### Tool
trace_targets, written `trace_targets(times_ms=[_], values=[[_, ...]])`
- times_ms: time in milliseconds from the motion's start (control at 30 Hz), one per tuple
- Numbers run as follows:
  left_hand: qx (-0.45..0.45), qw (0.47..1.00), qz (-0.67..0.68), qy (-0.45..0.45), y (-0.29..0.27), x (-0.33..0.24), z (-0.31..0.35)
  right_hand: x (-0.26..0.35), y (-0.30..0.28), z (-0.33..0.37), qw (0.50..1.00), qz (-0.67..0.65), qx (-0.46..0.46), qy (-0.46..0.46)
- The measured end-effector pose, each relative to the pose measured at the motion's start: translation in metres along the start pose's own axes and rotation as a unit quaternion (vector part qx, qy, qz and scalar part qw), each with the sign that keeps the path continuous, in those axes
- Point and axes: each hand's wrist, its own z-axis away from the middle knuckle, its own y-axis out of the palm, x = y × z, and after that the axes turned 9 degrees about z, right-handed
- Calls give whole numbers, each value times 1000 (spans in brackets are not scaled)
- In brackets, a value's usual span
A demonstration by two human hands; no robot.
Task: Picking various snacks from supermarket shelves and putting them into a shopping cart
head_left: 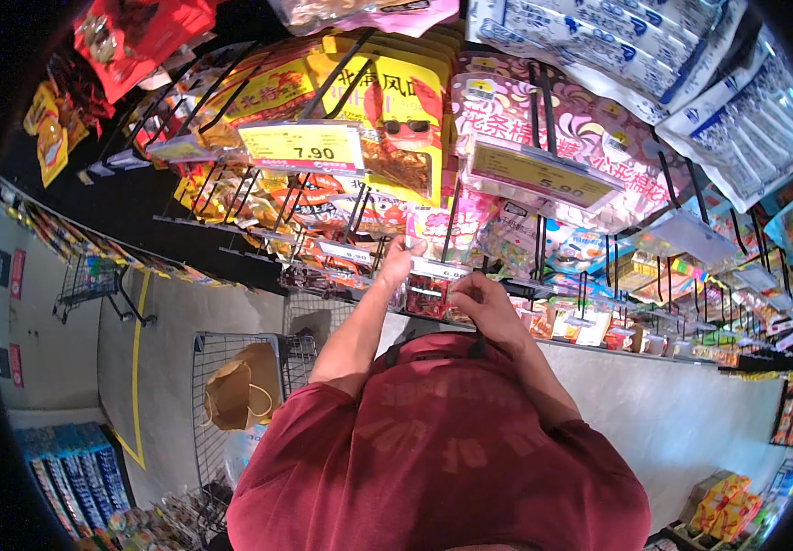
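At the left, a wire cart (213, 351) holds a brown paper bag (238, 390); if I stepped back that way, I might bump it. Yellow packets (410, 106) hang on hooks above and ahead of me, and lifting carelessly could brush them loose. My left grip (398, 262) has thumb and fingertips at the lower left of the pink packet (433, 225), beside the left end of a white price label (439, 268). I can't tell whether I'm pinching the packet or the label; pulling on the wrong one could pop the label off its holder. The packet hangs among other snacks, below the yellow ones, so a sideways tug might snag it on a hook or tear it. Under the label sit red packets (426, 301). Just to their right, my right grip (487, 305) has its fingers curled; whether they grasp anything I can't tell, and a slip could knock those packets.
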Motion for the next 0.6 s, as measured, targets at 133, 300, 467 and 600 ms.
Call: trace_targets(times_ms=[133, 300, 467, 600], values=[[-134, 982, -104, 79, -30, 37, -13, 11, 8, 3, 1000, 13, -5, -6], [-148, 979, -112, 88, -24, 34, 14, -28, 20, -3, 999, 52, -9, 3], [-154, 983, -93, 36, -27, 31, 61, -32, 43, -3, 998, 48, 35, -14], [-169, 983, -66, 15, -54, 35, 107, -22, 71, -9, 990, 62, 129, 3]])
